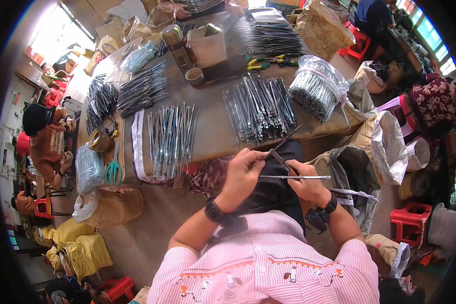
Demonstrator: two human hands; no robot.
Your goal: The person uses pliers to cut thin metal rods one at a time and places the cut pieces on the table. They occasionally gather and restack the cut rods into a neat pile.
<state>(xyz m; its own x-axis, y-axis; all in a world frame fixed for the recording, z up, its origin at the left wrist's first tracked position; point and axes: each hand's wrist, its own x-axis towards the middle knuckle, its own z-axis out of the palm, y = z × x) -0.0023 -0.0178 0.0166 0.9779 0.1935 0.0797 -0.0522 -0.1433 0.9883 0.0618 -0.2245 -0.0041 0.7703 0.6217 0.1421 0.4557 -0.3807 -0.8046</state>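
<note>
Busy workshop around us; our desk [207, 109] carries bundles of metal strips [261, 109], plus green-handled scissors [114, 169] near its left side. Our left hand [242, 175] has fingers pinched on a thin dark strip [289, 136], just off the near edge of the desk. Our right hand [309, 183] has fingers closed round a flat metal tool [277, 158]; a silver rod [283, 177] sits across that hand, can't tell how firmly held. To do this well, we'd pinch close to the contact, keep the tool steady against the strip, fingertips clear of its edge, rod out of the way. Dark strip's long axis slants, free end pointing away and right. Tool crosses it, upper left to lower right. Rod runs left-right, nearly level.
</note>
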